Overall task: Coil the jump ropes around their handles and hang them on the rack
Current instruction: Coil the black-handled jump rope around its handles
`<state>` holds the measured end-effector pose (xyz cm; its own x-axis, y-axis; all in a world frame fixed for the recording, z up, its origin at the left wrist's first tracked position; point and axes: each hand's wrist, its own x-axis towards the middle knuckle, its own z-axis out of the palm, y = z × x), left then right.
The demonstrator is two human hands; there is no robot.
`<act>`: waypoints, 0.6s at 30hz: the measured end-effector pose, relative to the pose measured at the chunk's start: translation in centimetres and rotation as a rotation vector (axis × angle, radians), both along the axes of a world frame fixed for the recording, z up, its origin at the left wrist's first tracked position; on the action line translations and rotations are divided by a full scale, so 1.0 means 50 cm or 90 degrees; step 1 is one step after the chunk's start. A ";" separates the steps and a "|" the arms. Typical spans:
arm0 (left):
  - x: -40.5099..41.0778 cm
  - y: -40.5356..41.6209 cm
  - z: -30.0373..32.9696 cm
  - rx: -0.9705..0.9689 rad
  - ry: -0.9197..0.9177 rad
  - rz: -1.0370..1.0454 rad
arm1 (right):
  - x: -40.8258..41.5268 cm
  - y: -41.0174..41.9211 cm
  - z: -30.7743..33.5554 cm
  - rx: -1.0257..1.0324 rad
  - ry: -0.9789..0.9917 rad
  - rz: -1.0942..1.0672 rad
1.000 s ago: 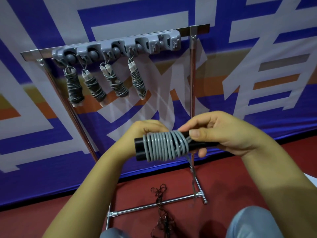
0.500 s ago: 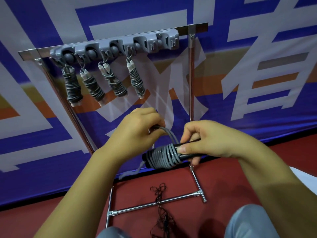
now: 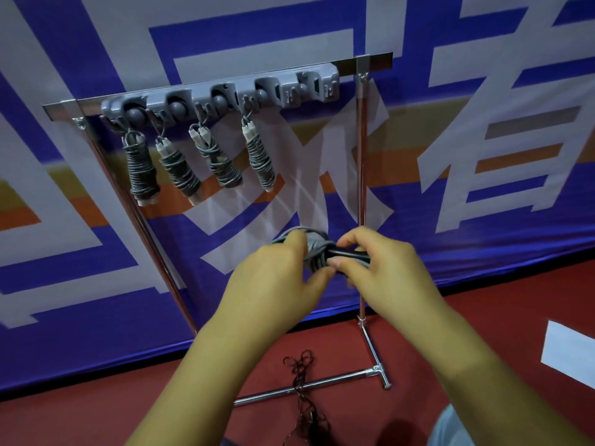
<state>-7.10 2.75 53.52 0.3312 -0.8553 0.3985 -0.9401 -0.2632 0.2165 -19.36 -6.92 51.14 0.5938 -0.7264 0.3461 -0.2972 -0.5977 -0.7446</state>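
Between my hands is a jump rope (image 3: 314, 252) with black handles and grey cord coiled round them. My right hand (image 3: 383, 268) grips the black handles at their right end. My left hand (image 3: 273, 278) pinches the grey cord at the coil's left side, where a loop arcs over the top. Above them stands the rack (image 3: 225, 94), a grey hook strip on a metal bar. Several coiled grey ropes (image 3: 199, 165) hang from its left hooks. The rightmost hook (image 3: 317, 85) holds nothing.
A blue, white and orange banner (image 3: 483, 156) hangs behind the rack. The rack's metal legs and foot bar (image 3: 309, 386) stand on the red floor. A dark tangled rope (image 3: 302, 397) lies by the foot bar. A white sheet (image 3: 566, 352) lies at the right.
Both hands moved up and closer together with the rope. My left hand let go of the handles' left end and took hold of the cord, and the coil now points away from me.
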 end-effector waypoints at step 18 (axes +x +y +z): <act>0.004 -0.049 -0.049 -0.062 0.142 0.070 | 0.040 -0.011 -0.033 -0.131 -0.152 -0.080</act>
